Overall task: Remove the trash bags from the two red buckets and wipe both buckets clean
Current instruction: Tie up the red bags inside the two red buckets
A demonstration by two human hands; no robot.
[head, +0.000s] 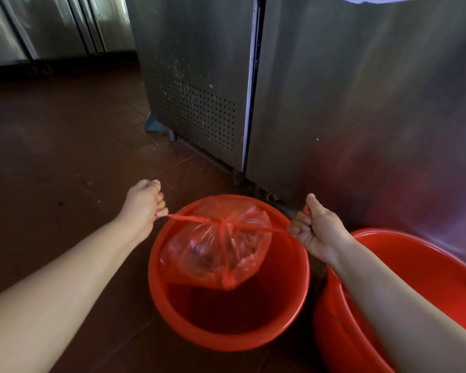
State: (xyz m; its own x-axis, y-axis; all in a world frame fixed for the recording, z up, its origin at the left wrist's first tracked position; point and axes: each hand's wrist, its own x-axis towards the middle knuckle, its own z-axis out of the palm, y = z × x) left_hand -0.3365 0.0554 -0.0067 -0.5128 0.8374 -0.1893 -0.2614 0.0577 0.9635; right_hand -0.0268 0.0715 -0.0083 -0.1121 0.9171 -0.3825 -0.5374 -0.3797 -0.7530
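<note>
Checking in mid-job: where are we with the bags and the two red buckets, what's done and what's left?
Done: the right bucket shows no bag in the part in view. In hand: the left hand and right hand each pull one handle of the red bag, knotted at the top and hanging over the middle bucket. Left: carry the bag away and wipe both buckets; no cloth is in view.
</note>
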